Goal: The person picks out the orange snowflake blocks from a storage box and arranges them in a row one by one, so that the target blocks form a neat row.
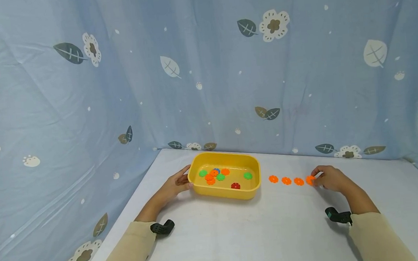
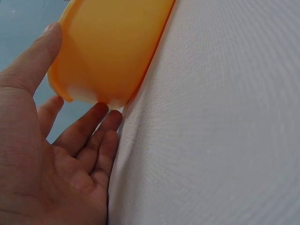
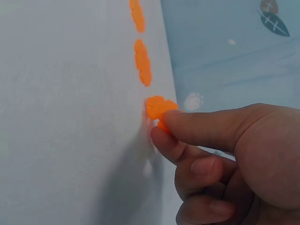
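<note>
At the right end of a row, my right hand [image 1: 331, 178] pinches an orange snowflake disc [image 3: 157, 107] between thumb and forefinger, close to the white surface. Three more orange discs [image 1: 286, 181] lie to its left, spaced apart. My left hand [image 1: 173, 186] rests against the left end of a yellow plastic basin [image 1: 220, 192]. In the left wrist view its thumb touches the rim and its fingertips lie along the end wall. Inside the basin are several loose discs: orange [image 1: 225, 171], green [image 1: 247, 176], a red one [image 1: 236, 185] and a partly covered blue one [image 1: 217, 170].
A white cloth [image 1: 245, 233] covers the table. Blue curtains [image 1: 220, 85] with leaf and flower prints stand behind and to the left. Each wrist wears a black device, one on the left [image 1: 163, 227] and one on the right [image 1: 338, 216].
</note>
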`<state>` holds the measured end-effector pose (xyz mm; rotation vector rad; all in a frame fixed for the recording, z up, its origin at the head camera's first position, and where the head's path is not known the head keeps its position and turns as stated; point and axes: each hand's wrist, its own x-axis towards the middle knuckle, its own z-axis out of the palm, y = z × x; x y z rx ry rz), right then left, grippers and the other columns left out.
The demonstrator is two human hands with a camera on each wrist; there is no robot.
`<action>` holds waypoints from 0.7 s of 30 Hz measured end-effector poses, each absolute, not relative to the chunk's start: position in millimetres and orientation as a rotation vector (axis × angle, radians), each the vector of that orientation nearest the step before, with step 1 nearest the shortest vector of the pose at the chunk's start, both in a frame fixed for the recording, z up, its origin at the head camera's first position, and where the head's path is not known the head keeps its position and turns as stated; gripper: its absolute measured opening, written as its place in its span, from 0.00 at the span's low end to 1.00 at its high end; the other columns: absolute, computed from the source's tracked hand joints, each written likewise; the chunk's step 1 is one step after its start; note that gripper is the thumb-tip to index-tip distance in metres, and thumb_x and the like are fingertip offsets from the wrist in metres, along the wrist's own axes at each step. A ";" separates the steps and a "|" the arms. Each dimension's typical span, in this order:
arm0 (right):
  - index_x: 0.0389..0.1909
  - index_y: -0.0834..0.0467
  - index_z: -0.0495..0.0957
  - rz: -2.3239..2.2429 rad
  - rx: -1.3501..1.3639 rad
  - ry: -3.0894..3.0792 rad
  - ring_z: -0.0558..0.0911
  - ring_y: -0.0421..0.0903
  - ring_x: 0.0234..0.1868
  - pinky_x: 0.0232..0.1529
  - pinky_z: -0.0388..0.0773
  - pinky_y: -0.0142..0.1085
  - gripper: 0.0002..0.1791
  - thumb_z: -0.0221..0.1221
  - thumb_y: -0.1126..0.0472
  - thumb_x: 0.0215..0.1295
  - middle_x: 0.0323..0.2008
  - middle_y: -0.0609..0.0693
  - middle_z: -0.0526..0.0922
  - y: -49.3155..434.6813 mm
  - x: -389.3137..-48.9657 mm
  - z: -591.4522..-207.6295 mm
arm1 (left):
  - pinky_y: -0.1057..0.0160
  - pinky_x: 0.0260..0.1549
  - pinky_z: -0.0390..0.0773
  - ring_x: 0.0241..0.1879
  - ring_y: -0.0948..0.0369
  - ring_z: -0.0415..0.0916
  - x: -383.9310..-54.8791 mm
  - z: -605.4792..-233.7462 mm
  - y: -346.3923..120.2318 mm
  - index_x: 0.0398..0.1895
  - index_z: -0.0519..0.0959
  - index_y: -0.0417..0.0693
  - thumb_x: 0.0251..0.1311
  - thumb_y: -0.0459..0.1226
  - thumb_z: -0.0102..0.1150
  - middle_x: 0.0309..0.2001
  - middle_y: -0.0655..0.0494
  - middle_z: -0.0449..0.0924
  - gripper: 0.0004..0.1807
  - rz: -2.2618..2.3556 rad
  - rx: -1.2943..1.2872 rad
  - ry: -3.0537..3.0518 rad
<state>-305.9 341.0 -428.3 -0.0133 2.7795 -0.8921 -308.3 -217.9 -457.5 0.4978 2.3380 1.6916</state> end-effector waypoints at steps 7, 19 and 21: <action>0.45 0.68 0.75 -0.841 -0.031 2.837 0.76 0.51 0.33 0.33 0.76 0.42 0.13 0.60 0.65 0.62 0.36 0.57 0.79 342.5 -307.0 -434.3 | 0.46 0.64 0.62 0.64 0.48 0.66 -309.1 -461.6 -218.2 0.78 0.51 0.58 0.64 0.41 0.64 0.67 0.42 0.67 0.43 1.711 0.500 2.364; 0.46 0.70 0.77 -0.807 0.000 2.840 0.75 0.55 0.38 0.40 0.77 0.48 0.15 0.60 0.65 0.62 0.38 0.59 0.78 342.4 -310.3 -440.1 | 0.49 0.63 0.65 0.64 0.49 0.67 -310.7 -465.1 -219.7 0.78 0.52 0.58 0.61 0.44 0.66 0.66 0.43 0.69 0.45 1.709 0.498 2.372; 0.45 0.70 0.77 -0.787 -0.022 2.841 0.75 0.55 0.38 0.40 0.77 0.48 0.14 0.60 0.65 0.62 0.38 0.59 0.78 341.6 -310.8 -439.2 | 0.49 0.63 0.65 0.64 0.49 0.67 -310.5 -466.0 -220.0 0.78 0.52 0.59 0.61 0.43 0.66 0.66 0.42 0.69 0.45 1.715 0.503 2.366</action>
